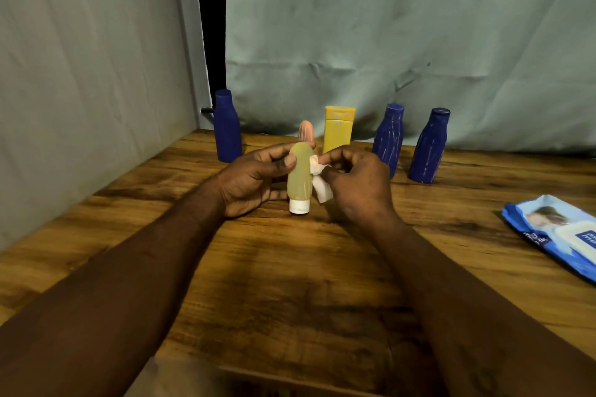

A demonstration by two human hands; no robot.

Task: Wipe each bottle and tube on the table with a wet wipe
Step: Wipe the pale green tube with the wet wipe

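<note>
The person is in the middle of wiping one item, the pale green tube [298,177], which is held upright with its white cap down, out in front of the row of other containers. The left hand [254,177] grips it, fingers curled round the far side and the thumb pressed on the front near the top. From where I stand I cannot tell whether the cap rests on the surface [290,267] or hangs just above it. The right hand [354,180] has its fingers bunched, pinching a crumpled white wet wipe [321,185] against the tube's right flank. I would judge this tube only partly done: the wipe covers one side, so the next move calls for turning the tube in the left hand or sliding the wipe round and down towards the cap, with a grip firm enough that the soft body does not slip. Standing behind are a pink tube [306,130], a yellow tube [338,130], a far-left blue bottle [227,127], a middle blue bottle [388,138] and a right-hand blue bottle [429,147], none of them touched by either hand. The blue wipes pack [554,229] lies off to the right.
</note>
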